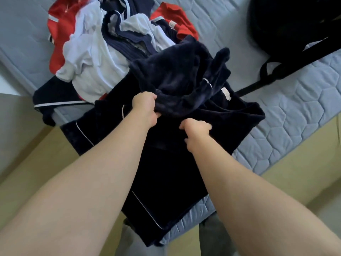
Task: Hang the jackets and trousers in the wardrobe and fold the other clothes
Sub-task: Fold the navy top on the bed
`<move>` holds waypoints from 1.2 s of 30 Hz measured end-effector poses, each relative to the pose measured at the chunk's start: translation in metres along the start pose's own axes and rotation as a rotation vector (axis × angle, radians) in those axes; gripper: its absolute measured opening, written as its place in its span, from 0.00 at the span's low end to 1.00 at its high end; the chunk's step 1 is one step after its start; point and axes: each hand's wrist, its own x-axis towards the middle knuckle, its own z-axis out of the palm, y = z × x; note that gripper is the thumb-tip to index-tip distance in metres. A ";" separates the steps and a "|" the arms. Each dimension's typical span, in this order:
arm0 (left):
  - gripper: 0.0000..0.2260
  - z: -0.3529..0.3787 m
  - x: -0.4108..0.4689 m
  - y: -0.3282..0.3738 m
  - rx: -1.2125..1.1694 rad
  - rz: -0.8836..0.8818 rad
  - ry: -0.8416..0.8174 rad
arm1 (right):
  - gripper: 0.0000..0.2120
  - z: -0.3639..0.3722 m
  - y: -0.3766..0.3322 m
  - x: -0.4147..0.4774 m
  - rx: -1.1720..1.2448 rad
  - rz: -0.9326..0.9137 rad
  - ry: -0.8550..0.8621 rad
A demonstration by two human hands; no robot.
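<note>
Left hand (145, 108): gripping the navy garment (177, 76), holding it bunched over the mattress (295, 117) corner.
Right hand (197, 131): curling round the garment's lower fold.
Pile (92, 52): lying on the mattress, farther in.

At frame centre, the dark navy garment (177, 74) is looking like soft, fuzzy, matt cloth; the mattress (295, 126) is showing smooth, quilted fabric.

One quilted blue-grey mattress (295, 111), one black strapped bag (287, 24), two red garments (57, 19) (177, 21), one fuzzy navy garment (177, 74); others too tangled to count.
</note>
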 end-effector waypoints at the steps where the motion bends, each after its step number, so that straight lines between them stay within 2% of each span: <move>1: 0.14 -0.008 0.003 -0.006 -0.020 -0.009 0.018 | 0.40 0.000 0.006 0.002 -0.201 -0.153 0.173; 2: 0.14 -0.015 0.006 -0.012 -0.045 -0.020 0.023 | 0.46 0.000 0.011 0.006 -0.407 -0.382 0.304; 4: 0.15 -0.025 0.008 -0.022 -0.090 -0.059 0.011 | 0.55 -0.002 0.019 0.013 -0.771 -0.859 0.436; 6: 0.15 -0.033 0.010 -0.032 -0.122 -0.081 0.006 | 0.60 -0.005 0.017 0.017 -1.000 -1.118 0.472; 9: 0.08 -0.043 0.011 -0.043 -0.067 -0.083 -0.029 | 0.59 -0.008 0.001 0.020 -1.097 -1.243 0.529; 11: 0.10 -0.045 0.014 -0.048 0.012 -0.092 -0.095 | 0.52 -0.011 -0.010 0.022 -1.254 -1.277 0.553; 14: 0.24 -0.043 0.012 -0.048 0.131 -0.089 -0.165 | 0.31 -0.015 -0.022 0.021 -1.449 -1.261 0.498; 16: 0.27 -0.038 0.008 -0.048 0.234 -0.068 -0.169 | 0.18 -0.017 -0.028 0.016 -1.552 -1.266 0.486; 20: 0.21 -0.024 -0.001 -0.050 0.363 -0.102 -0.199 | 0.16 -0.021 -0.021 0.003 -1.736 -1.352 0.453; 22: 0.13 -0.020 -0.008 -0.047 0.344 -0.130 -0.186 | 0.15 -0.024 -0.007 -0.003 -1.747 -1.307 0.406; 23: 0.13 -0.019 -0.010 -0.046 0.337 -0.140 -0.153 | 0.13 -0.028 0.001 -0.005 -1.715 -1.224 0.354; 25: 0.13 -0.020 -0.013 -0.047 0.340 -0.150 -0.077 | 0.11 -0.036 0.016 -0.004 -1.577 -0.948 0.208; 27: 0.09 -0.023 -0.015 -0.050 0.370 -0.167 -0.055 | 0.17 -0.044 0.027 0.008 -1.437 -0.585 -0.012; 29: 0.07 -0.028 -0.016 -0.056 0.338 -0.174 -0.060 | 0.24 -0.050 0.042 0.022 -1.343 -0.309 -0.222; 30: 0.08 -0.031 -0.015 -0.061 0.272 -0.183 -0.060 | 0.26 -0.052 0.050 0.027 -1.377 -0.246 -0.271; 32: 0.11 -0.037 -0.012 -0.071 0.175 -0.191 -0.035 | 0.30 -0.055 0.071 0.036 -1.559 -0.240 -0.248; 34: 0.21 -0.045 -0.008 -0.086 0.296 -0.146 -0.011 | 0.30 -0.056 0.090 0.040 -1.670 -0.273 -0.192; 36: 0.30 -0.054 -0.009 -0.102 0.513 -0.087 -0.014 | 0.22 -0.056 0.104 0.042 -1.616 -0.270 -0.255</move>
